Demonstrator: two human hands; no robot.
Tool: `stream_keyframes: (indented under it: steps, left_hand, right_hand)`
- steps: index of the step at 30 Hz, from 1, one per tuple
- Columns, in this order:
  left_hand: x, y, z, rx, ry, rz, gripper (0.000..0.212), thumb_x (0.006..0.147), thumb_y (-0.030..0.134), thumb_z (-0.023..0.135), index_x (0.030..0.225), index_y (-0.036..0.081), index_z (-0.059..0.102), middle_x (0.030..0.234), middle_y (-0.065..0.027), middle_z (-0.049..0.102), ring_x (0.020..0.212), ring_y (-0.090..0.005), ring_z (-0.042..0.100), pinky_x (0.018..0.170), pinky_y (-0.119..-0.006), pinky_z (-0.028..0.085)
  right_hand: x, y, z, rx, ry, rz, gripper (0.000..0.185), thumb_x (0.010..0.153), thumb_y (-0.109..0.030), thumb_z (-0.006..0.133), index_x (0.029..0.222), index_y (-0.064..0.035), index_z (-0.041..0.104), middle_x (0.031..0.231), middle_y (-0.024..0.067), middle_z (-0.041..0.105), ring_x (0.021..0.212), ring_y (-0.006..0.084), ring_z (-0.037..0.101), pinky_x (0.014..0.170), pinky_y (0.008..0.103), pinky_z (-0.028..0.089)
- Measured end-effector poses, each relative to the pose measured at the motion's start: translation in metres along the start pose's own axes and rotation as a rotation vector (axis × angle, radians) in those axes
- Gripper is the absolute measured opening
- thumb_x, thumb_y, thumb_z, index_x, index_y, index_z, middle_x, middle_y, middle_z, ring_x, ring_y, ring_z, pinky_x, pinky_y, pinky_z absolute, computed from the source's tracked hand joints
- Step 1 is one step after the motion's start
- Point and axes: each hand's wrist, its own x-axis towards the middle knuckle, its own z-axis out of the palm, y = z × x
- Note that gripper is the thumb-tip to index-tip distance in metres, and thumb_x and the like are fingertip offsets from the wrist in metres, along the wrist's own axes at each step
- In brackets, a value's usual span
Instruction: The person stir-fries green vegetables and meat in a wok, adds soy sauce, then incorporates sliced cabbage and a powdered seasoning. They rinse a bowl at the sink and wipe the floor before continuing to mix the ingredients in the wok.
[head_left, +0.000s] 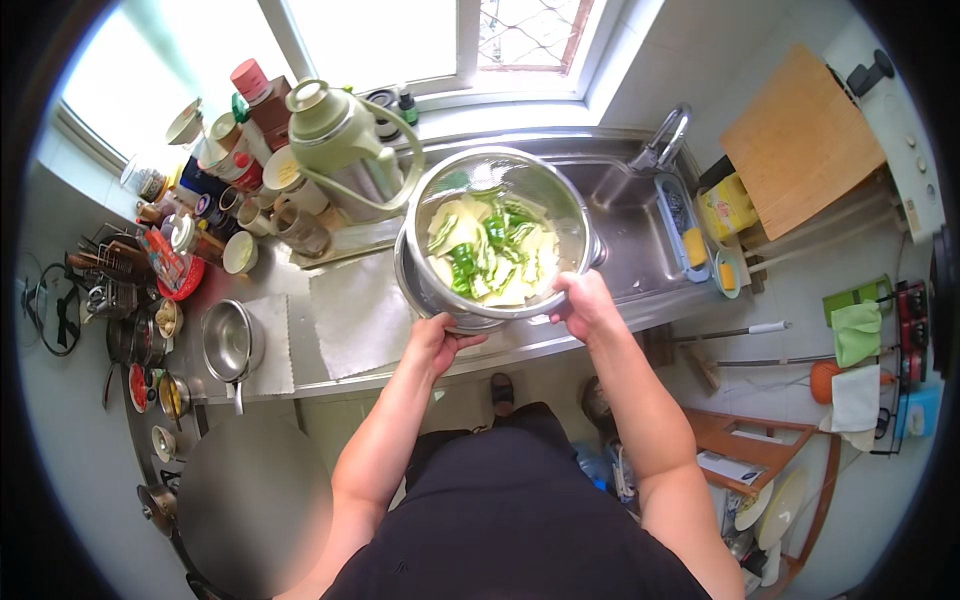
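Before me a perforated metal colander (501, 154) is tilted so that I look into it. It holds cut green peppers (463, 262) and pale thin vegetable slices (457, 221), whose kind I cannot tell. My right hand (589, 306) grips the colander's near right rim, thumb on top. Below and left of the colander shows the rim of a metal basin (409, 281), mostly hidden. My left hand (435, 345) holds the near edge of this basin, with some fingers stretched out under it. Both vessels are over the counter's front edge, by the sink (630, 232).
A green thermos flask (337, 150) stands behind on the left, beside crowded jars and cups. A metal saucepan (229, 341) sits on the left counter. The faucet (664, 142), a sponge caddy (679, 225) and a wooden cutting board (806, 142) are to the right. A blurred shape (251, 502) covers the lower left.
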Motion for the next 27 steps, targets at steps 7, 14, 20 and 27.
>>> stream_keyframes:
  steps: [7, 14, 20, 27]
  left_hand:
    - [0.066, -0.022, 0.1, 0.341, 0.208, 0.168, 0.061, 0.078, -0.009, 0.041, 0.132, 0.011, 0.023, 0.12, -0.02, 0.047, 0.089, -0.0439, 0.062, 0.063, -0.054, 0.061]
    - [0.122, -0.025, 0.136, 0.727, 0.223, 0.348, 0.081, 0.077, -0.01, 0.038, 0.143, 0.019, -0.001, 0.124, -0.0169, 0.047, 0.086, -0.0305, 0.065, 0.044, -0.035, 0.058]
    - [0.156, -0.032, 0.125, 1.275, 0.343, 0.681, 0.093, 0.078, -0.009, 0.043, 0.147, 0.013, -0.016, 0.135, -0.0206, 0.043, 0.101, -0.0291, 0.061, 0.078, -0.032, 0.051]
    - [0.138, -0.029, 0.151, 1.322, 0.167, 0.938, 0.087, 0.083, -0.005, 0.051, 0.147, 0.002, -0.007, 0.15, -0.0255, 0.019, 0.134, -0.0423, 0.031, 0.106, -0.038, 0.035]
  right_hand:
    - [0.045, -0.036, -0.122, 0.054, 0.198, -0.077, 0.022, 0.076, -0.003, 0.051, 0.09, 0.0139, 0.056, 0.068, 0.0203, 0.062, 0.045, 0.027, 0.06, 0.032, 0.0325, 0.044]
    - [0.075, -0.035, -0.211, 0.155, 0.344, -0.049, 0.031, 0.076, -0.004, 0.05, 0.102, 0.0137, 0.053, 0.075, 0.0208, 0.063, 0.052, 0.03, 0.063, 0.034, 0.0346, 0.045]
    - [0.095, -0.025, -0.248, 0.163, 0.4, -0.022, 0.034, 0.076, -0.004, 0.049, 0.106, 0.0126, 0.052, 0.078, 0.0212, 0.063, 0.049, 0.03, 0.061, 0.034, 0.0353, 0.045]
    - [0.102, -0.021, -0.26, 0.132, 0.434, 0.016, 0.038, 0.077, -0.004, 0.049, 0.112, 0.0102, 0.052, 0.083, 0.0202, 0.065, 0.054, 0.0294, 0.063, 0.036, 0.032, 0.043]
